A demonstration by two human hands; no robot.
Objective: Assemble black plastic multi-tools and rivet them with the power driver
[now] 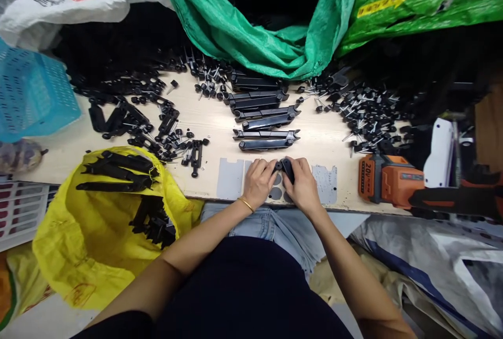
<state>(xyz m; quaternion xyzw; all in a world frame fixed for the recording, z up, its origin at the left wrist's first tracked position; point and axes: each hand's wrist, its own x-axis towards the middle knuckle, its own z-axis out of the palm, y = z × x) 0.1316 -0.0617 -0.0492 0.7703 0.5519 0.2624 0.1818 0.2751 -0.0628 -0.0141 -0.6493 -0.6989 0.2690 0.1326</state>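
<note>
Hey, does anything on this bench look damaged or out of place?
The grey sheet beside the right hand looks worn: its surface is blotchy, its edge ragged. Loose black-headed bolts lie scattered, perhaps deliberately, unlike the lined-up black bars.

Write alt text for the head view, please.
A person's left hand and right hand hold black hardware at the near edge of a workbench. Beyond lie long black assemblies between piles of black-headed pins; a yellow bag is at left, an orange power tool at right.

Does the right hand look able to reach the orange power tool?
Likely yes: only a flat grey piece lies between the right hand and the power tool, though that hand holds a black part.
</note>
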